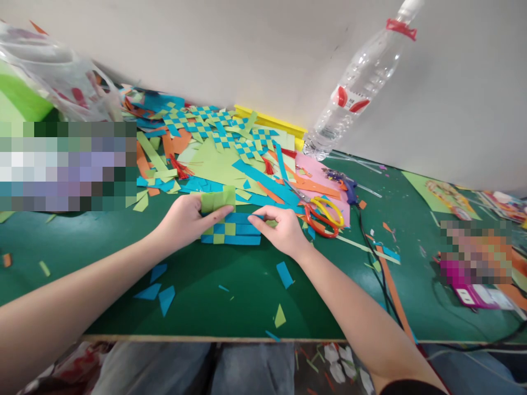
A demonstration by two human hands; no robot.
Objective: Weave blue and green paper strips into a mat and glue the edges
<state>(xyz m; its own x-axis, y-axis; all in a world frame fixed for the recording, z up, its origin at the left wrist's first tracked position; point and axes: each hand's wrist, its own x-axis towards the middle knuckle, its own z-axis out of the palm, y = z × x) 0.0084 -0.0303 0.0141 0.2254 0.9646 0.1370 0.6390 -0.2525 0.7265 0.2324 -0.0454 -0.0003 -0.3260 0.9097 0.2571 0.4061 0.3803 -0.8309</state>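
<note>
A small woven piece of blue and green paper strips lies on the green table between my hands. My left hand is closed on its upper left part, where light green strips stand up or fold back over the thumb. With thumb and forefinger pinched, my right hand holds the right end of an upper blue strip. Lower blue strips stick out to the right, crossed by green ones in a checkered pattern on the left.
Behind my hands lie several checkered woven pieces among paper scraps and red tassels. Scissors with red and yellow handles and a glue gun with a black cord lie to the right. A plastic bottle stands by the wall.
</note>
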